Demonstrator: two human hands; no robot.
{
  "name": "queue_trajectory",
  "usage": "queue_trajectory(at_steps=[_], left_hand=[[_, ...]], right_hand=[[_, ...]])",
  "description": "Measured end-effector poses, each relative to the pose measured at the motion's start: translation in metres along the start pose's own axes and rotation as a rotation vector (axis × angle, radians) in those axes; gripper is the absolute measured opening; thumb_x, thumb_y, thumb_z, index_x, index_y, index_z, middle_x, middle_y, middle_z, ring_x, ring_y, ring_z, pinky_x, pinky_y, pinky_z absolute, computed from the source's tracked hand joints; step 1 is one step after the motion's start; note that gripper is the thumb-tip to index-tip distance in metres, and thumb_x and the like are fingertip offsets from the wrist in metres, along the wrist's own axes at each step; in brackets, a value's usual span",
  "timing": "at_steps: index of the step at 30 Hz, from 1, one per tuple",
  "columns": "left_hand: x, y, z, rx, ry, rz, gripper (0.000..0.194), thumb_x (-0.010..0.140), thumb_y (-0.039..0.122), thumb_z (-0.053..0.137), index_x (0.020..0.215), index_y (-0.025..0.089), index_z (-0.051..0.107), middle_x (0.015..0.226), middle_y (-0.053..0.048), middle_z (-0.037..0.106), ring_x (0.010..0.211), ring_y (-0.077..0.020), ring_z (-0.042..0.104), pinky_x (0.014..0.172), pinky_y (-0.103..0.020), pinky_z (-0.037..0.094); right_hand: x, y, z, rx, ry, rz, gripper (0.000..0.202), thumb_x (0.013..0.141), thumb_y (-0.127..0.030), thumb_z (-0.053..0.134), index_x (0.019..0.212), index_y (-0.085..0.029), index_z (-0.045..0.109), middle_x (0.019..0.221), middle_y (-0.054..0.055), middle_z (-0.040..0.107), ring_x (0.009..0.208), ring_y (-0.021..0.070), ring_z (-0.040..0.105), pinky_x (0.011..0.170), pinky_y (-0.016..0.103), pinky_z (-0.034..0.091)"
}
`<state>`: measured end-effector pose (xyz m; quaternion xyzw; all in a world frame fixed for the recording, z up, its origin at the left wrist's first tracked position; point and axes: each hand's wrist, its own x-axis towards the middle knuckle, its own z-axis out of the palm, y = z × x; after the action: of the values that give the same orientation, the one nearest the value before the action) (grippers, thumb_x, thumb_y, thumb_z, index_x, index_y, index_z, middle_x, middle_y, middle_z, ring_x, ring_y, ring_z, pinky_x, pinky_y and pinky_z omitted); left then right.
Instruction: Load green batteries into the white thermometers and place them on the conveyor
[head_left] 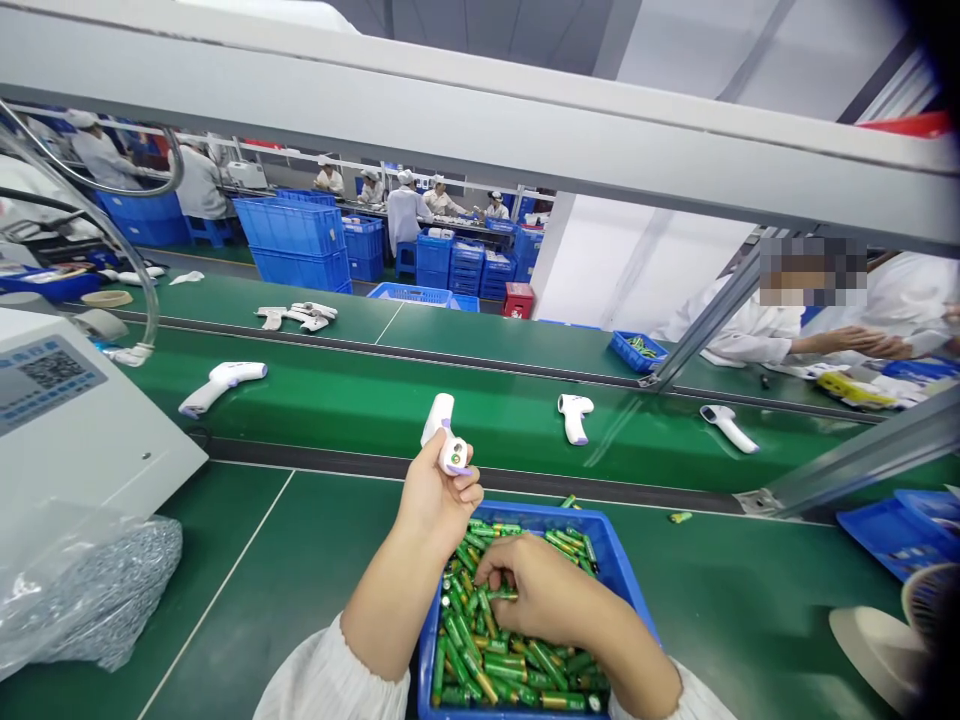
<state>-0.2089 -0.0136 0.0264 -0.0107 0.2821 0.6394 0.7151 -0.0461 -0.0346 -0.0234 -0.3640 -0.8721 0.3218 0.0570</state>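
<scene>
My left hand [439, 495] is closed round a white handheld thermometer [441, 412] with purple trim. Its handle end faces me, and a green battery shows in the opening there. My right hand [525, 585] reaches into a blue bin [619, 560] full of green and gold batteries [480, 650]. Its fingers are curled down among them, with a battery at the fingertips. The bin stands on the green table close in front of me, just below my left hand.
More white thermometers [225, 385] lie on the green conveyor [502, 400], left and right. A grey-white machine [75, 410] and a clear bag [97, 590] are at left. A loose battery [681, 517] lies right of the bin. A metal post [832, 440] and a person's hands [862, 343] are at right.
</scene>
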Motion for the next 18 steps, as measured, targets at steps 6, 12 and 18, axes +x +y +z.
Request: queue_trajectory(at_steps=[6,12,18], left_hand=[[-0.0005,-0.0044,0.0014,0.04,0.009,0.012,0.022,0.092,0.03,0.049,0.079,0.012,0.052,0.065,0.001,0.049,0.041,-0.0041,0.033,0.036,-0.017,0.025],[-0.0018,-0.0067,0.0016,0.049,-0.006,0.012,0.02,0.091,0.028,0.05,0.079,0.013,0.052,0.066,0.001,0.049,0.041,-0.0043,0.034,0.036,-0.017,0.026],[-0.0019,-0.0041,0.0014,0.037,-0.012,0.009,0.019,0.091,0.029,0.051,0.08,0.014,0.051,0.066,0.0,0.05,0.041,-0.0046,0.034,0.036,-0.018,0.027]], right_hand=[[0.005,-0.0035,-0.0072,0.032,0.18,-0.062,0.033,0.081,-0.008,0.051,0.106,-0.023,0.064,0.095,0.003,0.065,0.089,0.0191,0.059,0.08,0.029,0.044],[0.0042,-0.0035,-0.0052,0.066,0.197,-0.072,0.023,0.089,-0.012,0.05,0.107,-0.023,0.061,0.096,0.003,0.062,0.09,0.0193,0.059,0.079,0.03,0.046],[0.0025,-0.0041,0.0005,-0.07,0.121,0.023,0.03,0.081,-0.023,0.066,0.111,-0.024,0.062,0.096,0.004,0.064,0.086,0.0227,0.062,0.074,0.032,0.046]])
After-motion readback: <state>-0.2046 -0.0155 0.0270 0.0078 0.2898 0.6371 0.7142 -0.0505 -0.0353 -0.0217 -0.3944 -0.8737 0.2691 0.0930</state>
